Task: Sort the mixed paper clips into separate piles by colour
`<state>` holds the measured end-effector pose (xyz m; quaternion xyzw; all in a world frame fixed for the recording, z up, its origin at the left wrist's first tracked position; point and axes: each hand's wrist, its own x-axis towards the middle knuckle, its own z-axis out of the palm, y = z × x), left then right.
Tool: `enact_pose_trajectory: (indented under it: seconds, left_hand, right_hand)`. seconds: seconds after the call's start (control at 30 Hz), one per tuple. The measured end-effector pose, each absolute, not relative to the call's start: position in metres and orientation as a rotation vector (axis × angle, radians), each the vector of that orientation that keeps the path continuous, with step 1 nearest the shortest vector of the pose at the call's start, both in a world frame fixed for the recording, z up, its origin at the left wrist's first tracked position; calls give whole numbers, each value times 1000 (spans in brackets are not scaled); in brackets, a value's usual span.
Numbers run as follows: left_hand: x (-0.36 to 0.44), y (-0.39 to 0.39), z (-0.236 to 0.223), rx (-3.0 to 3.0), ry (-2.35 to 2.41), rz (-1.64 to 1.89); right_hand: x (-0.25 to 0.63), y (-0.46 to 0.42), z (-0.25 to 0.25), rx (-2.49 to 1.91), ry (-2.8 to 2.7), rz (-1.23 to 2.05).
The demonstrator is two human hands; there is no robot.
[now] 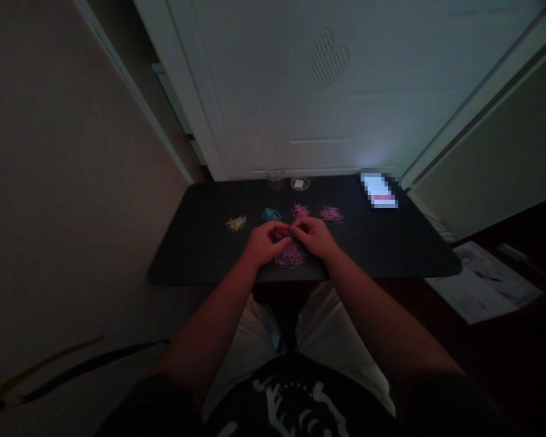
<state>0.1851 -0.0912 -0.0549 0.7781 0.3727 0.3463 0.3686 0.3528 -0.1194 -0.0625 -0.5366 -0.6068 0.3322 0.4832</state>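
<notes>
Over a loose pile of purple and pink thin, short strands (290,254), my left hand (267,240) and my right hand (317,237) meet with curled fingers. Their fingertips come together just above the pile. Whatever is pinched between them is too small and dark to make out. Beyond my hands lie a blue pile (272,213), a pink pile (301,210) and a second pink pile (331,213) of the same strands. A pale yellow pile (236,223) is farther left. My fingers partly cover the purple pile.
The black table (373,249) has rounded corners and stands against a white panel (273,91) with heart patterns. Along its back edge are a clear round container (275,178), a shallow clear dish (306,183) with a white square, and a lit phone (380,190). Papers (486,282) lie at lower right.
</notes>
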Motion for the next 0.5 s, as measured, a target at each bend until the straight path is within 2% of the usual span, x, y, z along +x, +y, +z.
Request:
enact_pose_trajectory:
  seconds: [0.5]
  left_hand:
    - [186, -89, -60, 1979, 916, 890]
  right_hand:
    - [351, -120, -61, -1331, -1508, 739]
